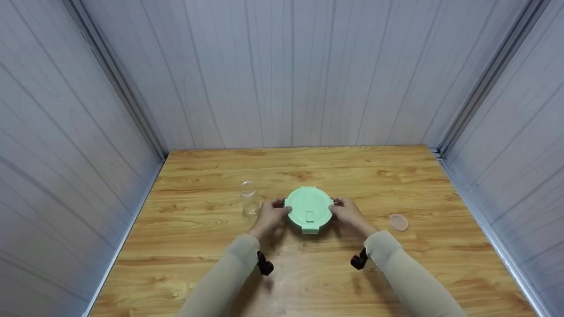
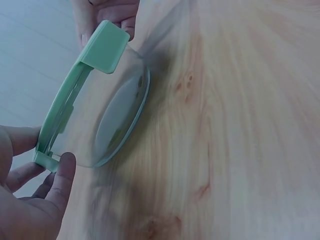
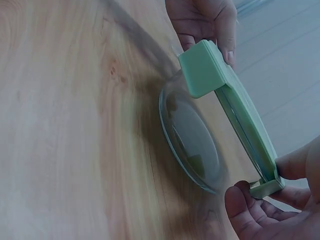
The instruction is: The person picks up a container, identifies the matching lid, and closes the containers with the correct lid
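Observation:
A round food container, a clear glass bowl (image 2: 120, 112) under a mint-green snap lid (image 1: 309, 203), is at the middle of the table. My left hand (image 1: 269, 215) grips its left side, thumb on the lid's edge and fingers beneath the side latch (image 2: 46, 161). On the opposite side my right hand (image 1: 350, 215) pinches the lid's edge and side latch (image 3: 267, 188) the same way. The front latch (image 1: 310, 230) faces me and is folded down against the glass.
Close beyond my left hand stands a clear glass jar (image 1: 250, 198) without a lid. A small translucent round lid (image 1: 398, 222) lies flat to the right of my right hand. Pale panel walls (image 1: 291, 79) enclose the wooden table (image 1: 185, 246) at the back and sides.

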`<state>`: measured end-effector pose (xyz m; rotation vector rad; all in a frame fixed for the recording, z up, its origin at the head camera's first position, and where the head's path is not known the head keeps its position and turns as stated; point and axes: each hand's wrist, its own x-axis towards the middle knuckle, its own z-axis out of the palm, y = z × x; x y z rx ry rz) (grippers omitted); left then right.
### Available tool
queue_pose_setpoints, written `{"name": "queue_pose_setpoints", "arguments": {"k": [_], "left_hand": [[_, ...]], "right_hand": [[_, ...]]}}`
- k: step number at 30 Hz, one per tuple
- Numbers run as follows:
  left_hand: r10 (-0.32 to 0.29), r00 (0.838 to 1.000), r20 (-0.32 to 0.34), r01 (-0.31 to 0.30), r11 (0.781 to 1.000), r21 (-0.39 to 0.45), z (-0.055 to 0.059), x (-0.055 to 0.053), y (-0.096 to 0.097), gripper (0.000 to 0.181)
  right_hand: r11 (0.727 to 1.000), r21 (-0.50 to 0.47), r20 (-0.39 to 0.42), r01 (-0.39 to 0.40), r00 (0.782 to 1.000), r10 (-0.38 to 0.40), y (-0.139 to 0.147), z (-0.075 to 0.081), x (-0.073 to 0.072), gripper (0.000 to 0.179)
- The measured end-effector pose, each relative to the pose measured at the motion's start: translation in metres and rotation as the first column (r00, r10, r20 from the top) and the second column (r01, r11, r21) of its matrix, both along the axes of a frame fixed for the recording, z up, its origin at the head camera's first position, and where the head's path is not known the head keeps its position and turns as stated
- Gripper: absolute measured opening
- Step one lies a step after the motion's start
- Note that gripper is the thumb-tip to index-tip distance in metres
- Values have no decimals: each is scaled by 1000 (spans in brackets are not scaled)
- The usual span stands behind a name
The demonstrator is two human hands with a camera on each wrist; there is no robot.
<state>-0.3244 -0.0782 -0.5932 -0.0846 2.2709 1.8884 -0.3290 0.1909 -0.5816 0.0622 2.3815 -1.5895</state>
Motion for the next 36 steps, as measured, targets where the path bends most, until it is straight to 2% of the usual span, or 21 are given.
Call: {"name": "queue_pose_setpoints", "arguments": {"k": [13,18,20,22,25,28,31,36], "left_hand": [[16,998,58,-23,992,121,-1,-11,4,46],[34,994,101,-57,971,231,-1,-17,7,45],[42,993,114,-69,967,244,-1,-19,9,46],[47,993,104,-69,973,222,-1,-19,9,46],[48,998,42,-53,992,112,-1,-18,9,45],[48,999,-11,-47,999,27,0,-17,9,44],[55,998,0,-55,998,33,1,-17,10,44],[62,997,46,-66,994,91,1,-18,11,43]], "right_hand": [[1000,-3,8,-1,1000,1,0,2,-16,46],[1000,1,29,7,1000,-7,-1,5,-21,47],[1000,9,31,10,999,-10,-2,6,-22,48],[1000,21,17,2,1000,-2,-1,6,-23,49],[999,48,-11,-4,1000,5,-1,4,-24,49],[998,61,-32,-4,999,6,0,3,-25,48],[999,48,-26,12,1000,-10,-1,1,-25,47],[999,28,-20,29,999,-28,-2,0,-26,46]]}}
